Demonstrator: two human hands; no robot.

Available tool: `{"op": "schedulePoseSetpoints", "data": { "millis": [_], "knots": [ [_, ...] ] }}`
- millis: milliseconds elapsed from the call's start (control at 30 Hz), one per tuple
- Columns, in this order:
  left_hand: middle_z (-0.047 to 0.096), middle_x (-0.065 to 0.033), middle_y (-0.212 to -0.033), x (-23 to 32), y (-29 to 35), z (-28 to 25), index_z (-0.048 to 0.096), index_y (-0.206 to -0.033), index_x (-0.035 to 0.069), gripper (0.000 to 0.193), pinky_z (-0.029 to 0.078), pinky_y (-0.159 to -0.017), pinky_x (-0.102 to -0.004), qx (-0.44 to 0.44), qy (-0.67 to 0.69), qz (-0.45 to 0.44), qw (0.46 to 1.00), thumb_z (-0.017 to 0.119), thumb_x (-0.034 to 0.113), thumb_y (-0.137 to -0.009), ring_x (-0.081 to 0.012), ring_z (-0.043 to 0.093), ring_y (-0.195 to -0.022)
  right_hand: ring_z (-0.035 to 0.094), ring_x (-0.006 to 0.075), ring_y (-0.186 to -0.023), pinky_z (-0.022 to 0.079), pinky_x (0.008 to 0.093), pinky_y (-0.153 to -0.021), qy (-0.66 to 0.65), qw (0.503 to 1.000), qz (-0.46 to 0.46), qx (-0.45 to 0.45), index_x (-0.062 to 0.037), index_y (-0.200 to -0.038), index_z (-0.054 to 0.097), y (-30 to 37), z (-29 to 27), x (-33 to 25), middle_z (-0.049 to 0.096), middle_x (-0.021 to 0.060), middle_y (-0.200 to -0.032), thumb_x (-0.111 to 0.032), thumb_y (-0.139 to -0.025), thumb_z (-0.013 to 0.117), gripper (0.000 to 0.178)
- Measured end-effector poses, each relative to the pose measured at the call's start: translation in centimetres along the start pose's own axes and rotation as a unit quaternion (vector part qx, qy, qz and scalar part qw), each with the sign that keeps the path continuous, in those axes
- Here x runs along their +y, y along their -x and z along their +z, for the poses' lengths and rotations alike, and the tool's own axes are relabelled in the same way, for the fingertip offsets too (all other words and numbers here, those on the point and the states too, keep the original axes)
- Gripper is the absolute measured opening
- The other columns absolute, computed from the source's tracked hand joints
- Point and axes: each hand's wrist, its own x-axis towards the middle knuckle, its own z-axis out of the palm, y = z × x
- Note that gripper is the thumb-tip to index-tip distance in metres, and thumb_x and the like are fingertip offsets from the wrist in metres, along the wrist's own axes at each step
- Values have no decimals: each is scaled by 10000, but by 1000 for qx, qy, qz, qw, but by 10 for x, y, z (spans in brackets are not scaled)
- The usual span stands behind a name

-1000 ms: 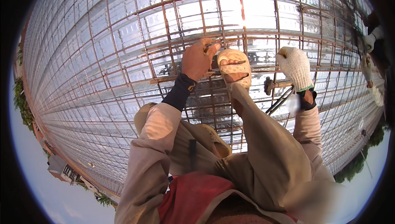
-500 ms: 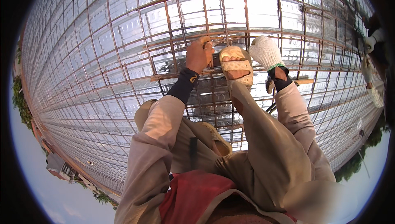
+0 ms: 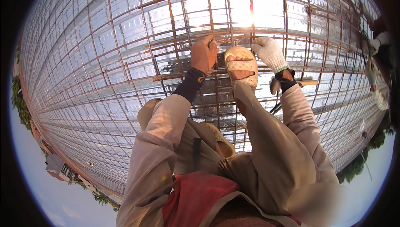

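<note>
My bare left hand [image 3: 205, 54], with a dark wrist cover, is closed around a rebar [image 3: 233, 32] that runs crosswise in the rusty steel grid. My right hand [image 3: 270, 54] wears a white knitted glove with a green cuff. Its fingers are curled on the rebar just right of my foot, mostly hidden by the glove. Between my hands, my foot in a worn tan sandal [image 3: 241, 65] rests on the grid. Below my right wrist shows a dark tool end [image 3: 275, 86], partly hidden, and a light wooden handle [image 3: 307, 83].
The rebar grid [image 3: 125, 56] spreads all round over shiny ribbed metal sheets [image 3: 121, 31]. Short loose bars [image 3: 166, 77] lie by my left wrist. At the far right edge another person's gloved hands [image 3: 377, 43] are in view. Trees [image 3: 20, 98] and a building [image 3: 56, 164] stand beyond the edge.
My left hand has shifted slightly up and right, its fingers now nearer the crosswise bar. My right hand has stayed nearly in place, its fingers turned a little toward the bar.
</note>
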Motion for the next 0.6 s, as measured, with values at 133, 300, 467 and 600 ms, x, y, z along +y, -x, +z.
{"op": "schedulePoseSetpoints", "data": {
  "millis": [133, 300, 467, 600],
  "knots": [
    [786, -164, -825, -8, 2, 6, 759, -1218, 18, 328, 591, -796, -409, 53, -81, 69, 993, 604, 208, -1000, -310, 784, -751, 755, 376, -894, 582, 461, -824, 62, 996, -47, 37, -49, -1079, 800, -7, 17, 13, 781, 182, -933, -309, -964, 660, 317],
    [782, -142, -812, -4, 2, 9, 760, -1174, 7, 289, 592, -723, -385, 60, -61, 56, 995, 616, 175, -987, -276, 786, -733, 750, 394, -920, 583, 483, -827, 110, 988, -42, 99, -99, -1097, 792, -11, 40, 30, 772, 192, -938, -338, -989, 653, 297],
    [782, -121, -839, -14, 1, 10, 752, -1150, -9, 267, 575, -642, -351, 75, -16, 24, 997, 620, 152, -982, -218, 743, -626, 757, 390, -925, 595, 467, -827, 111, 986, -42, 118, -117, -1130, 795, -5, 49, 33, 780, 184, -978, -328, -1001, 657, 283],
    [784, -113, -855, -12, 1, 7, 750, -1169, -15, 281, 569, -630, -341, 45, -3, -14, 999, 624, 154, -982, -196, 727, -602, 763, 380, -930, 603, 449, -827, 67, 988, -47, 133, -118, -1152, 795, 7, 45, 37, 785, 177, -1002, -299, -999, 676, 265]
  ]
}}
